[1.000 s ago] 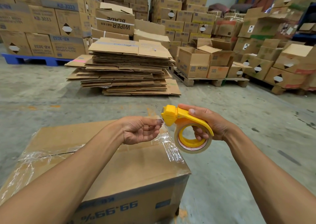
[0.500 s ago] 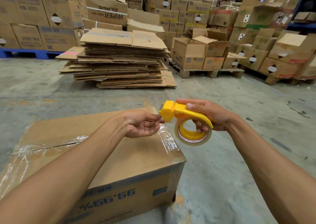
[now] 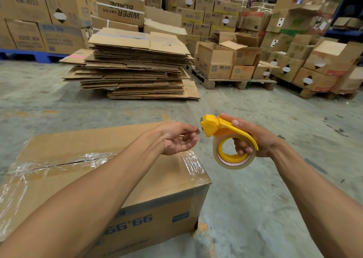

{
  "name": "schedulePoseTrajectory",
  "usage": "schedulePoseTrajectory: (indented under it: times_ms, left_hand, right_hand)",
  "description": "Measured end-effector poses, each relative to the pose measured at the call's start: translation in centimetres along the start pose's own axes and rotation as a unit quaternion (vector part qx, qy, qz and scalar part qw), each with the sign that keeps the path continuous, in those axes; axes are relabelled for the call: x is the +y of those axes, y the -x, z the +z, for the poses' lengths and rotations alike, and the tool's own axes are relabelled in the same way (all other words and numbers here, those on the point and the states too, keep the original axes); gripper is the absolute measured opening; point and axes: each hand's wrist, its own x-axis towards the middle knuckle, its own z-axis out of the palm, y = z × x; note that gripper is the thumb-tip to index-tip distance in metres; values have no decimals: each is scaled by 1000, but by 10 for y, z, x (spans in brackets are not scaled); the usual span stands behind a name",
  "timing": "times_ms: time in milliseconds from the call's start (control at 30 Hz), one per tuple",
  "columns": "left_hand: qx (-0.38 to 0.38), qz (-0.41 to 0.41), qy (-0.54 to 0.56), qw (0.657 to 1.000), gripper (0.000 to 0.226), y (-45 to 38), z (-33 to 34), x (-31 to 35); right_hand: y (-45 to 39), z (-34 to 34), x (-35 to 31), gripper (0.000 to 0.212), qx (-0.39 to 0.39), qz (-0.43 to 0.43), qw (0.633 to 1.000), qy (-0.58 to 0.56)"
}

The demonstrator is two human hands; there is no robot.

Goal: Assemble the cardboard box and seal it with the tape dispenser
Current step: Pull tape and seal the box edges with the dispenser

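Note:
A closed cardboard box (image 3: 163, 179) stands on the concrete floor in front of me, with clear tape across its top seam and down its right end. My right hand (image 3: 253, 137) grips a yellow tape dispenser (image 3: 227, 139) holding a roll of clear tape, held in the air just right of the box's far corner. My left hand (image 3: 176, 137) hovers palm up above that corner, thumb and forefinger pinched together right at the dispenser's head. Whether a tape end lies between those fingertips cannot be made out.
A tall stack of flattened cardboard (image 3: 135, 65) lies on the floor straight ahead. Pallets of boxes (image 3: 225, 61) fill the back and right, and a blue pallet (image 3: 29, 54) with stacked cartons stands at the back left. Bare concrete floor (image 3: 265, 198) lies to my right.
The dispenser head and my left fingertips have drawn slightly apart, and my left hand has turned more palm up. Both hands stay above the box's far right corner.

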Motion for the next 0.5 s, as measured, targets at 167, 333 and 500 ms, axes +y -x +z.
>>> schedulePoseTrajectory:
  times_ms: [167,333,500]
  left_hand:
    - [44,63,-33,996,19,-11,14,-6]
    - [60,69,-73,993,21,-24,11,-10]
    - [93,61,-206,972,23,-45,3,1]
  right_hand:
    - [-1,-6,8,63,10,8,999,-35]
    - [4,-1,9,44,4,31,1000,2]
    - [9,4,8,38,16,39,999,32]
